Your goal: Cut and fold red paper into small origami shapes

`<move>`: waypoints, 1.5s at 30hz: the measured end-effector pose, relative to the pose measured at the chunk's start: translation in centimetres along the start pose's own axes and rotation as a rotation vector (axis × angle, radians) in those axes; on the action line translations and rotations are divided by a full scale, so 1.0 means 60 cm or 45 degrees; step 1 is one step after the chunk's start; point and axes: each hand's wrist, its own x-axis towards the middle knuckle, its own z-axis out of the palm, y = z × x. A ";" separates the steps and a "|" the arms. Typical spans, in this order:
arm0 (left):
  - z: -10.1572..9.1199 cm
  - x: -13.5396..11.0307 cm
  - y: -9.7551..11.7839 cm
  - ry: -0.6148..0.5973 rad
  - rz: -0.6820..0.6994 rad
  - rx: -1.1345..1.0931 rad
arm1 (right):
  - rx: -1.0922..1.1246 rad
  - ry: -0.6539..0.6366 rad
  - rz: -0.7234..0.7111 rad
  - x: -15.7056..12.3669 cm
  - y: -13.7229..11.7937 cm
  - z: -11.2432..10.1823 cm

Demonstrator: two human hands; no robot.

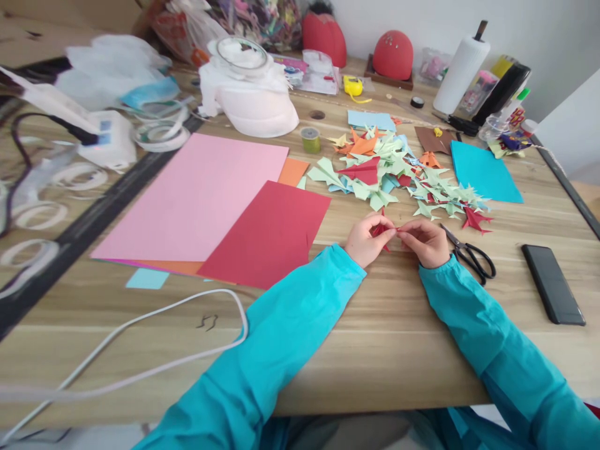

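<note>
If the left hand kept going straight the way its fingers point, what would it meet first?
Likely the right hand, whose fingers face the left hand at the red folded paper; any gap is hard to judge from one view.

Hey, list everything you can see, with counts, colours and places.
Folded piece: one, red, centre
Paper pile: one, mostly pale green, centre back
Scissors: one pair, black, right
Phone: one, black, right
Large sheets: at least three, pink, red, orange, left
Smaller papers: at least three, blues and brown, towards back
Spool: one, greenish, centre back
Tape measure: one, yellow, back
Rounded objects: two, red, back
Upright roll: one, white, back right
Rings: several, white, left
Cable: one, white, front left
Other clutter: uncounted, mixed, back and left
Table: one, brown, underneath
Sleeves: two, turquoise, front
Left hand: one, bare, pinching folded piece
Right hand: one, bare, same piece
</note>
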 end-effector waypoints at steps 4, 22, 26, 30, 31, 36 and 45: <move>0.000 0.000 0.000 0.003 -0.003 -0.004 | -0.017 -0.019 0.016 0.001 0.002 -0.001; 0.001 -0.004 0.001 -0.026 0.131 0.081 | 0.022 0.030 0.211 0.007 0.004 -0.009; 0.000 -0.004 0.001 -0.037 0.163 0.085 | 0.050 0.051 0.240 0.009 -0.001 -0.008; 0.001 -0.005 0.000 -0.038 0.164 0.100 | 0.079 0.037 0.275 0.010 -0.011 -0.008; 0.001 -0.005 0.000 -0.038 0.142 0.098 | 0.087 0.036 0.283 0.010 -0.012 -0.008; 0.002 -0.004 0.004 -0.045 -0.024 0.017 | 0.153 -0.019 0.254 0.008 -0.011 -0.012; 0.000 -0.002 0.009 -0.072 -0.143 -0.113 | 0.161 -0.038 0.228 0.007 -0.009 -0.011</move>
